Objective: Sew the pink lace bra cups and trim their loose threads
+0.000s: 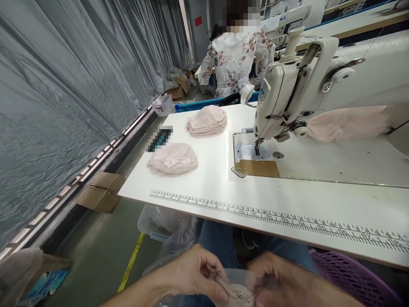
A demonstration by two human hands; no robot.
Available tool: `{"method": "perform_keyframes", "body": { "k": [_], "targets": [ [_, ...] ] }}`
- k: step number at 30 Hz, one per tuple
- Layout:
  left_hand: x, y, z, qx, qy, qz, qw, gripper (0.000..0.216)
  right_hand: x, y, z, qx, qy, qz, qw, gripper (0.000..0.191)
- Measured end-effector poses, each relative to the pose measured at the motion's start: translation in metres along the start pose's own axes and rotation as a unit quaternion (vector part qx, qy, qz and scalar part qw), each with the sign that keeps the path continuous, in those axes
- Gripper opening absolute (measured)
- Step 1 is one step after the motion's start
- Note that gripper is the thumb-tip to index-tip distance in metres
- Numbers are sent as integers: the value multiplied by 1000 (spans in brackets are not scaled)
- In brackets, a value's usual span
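Running along the table point(204, 187) edge, printed ruler point(277, 218), numerals 9–18

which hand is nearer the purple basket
Right. The right hand sits low in the lap just left of the purple basket; the left hand lies farther left, beyond the lace piece both hands pinch.

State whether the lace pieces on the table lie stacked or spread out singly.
Stacked: two separate piles, the near lace pile and the far pink pile, layered edges showing, on the white table.
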State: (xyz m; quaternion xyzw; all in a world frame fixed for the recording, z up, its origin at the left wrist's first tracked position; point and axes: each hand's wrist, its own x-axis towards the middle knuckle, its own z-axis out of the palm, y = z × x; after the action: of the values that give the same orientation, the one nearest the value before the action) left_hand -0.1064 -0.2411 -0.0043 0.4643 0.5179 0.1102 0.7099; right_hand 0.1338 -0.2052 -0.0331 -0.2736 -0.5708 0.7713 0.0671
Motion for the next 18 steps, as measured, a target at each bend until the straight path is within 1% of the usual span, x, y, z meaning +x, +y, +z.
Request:
{"method": "perform_keyframes", "body": {
  "k": [4, 8, 12, 15, 18],
  "targets": [
    [1, 2, 2, -16, 8, 5, 1000, 49, -1, 3, 1, -29, 28, -6, 999, 32],
    [2, 2, 6, -30, 16, -2, 999, 53, -1, 0, 3, -56, 34, 12, 998, 31],
    [1, 4, 10, -32, 24, -19, 999, 55, -1, -2, 8, -91, 80, 33, 992, 28],
    [-4, 6, 10, -22, 48, 3, 999, 50, -4, -2, 7, -119, 116, 47, 985, 31],
    [-8, 5, 9, 8, 83, 0, 997, 52, -8, -3, 5, -131, 128, 55, 981, 33]
  ]
}}
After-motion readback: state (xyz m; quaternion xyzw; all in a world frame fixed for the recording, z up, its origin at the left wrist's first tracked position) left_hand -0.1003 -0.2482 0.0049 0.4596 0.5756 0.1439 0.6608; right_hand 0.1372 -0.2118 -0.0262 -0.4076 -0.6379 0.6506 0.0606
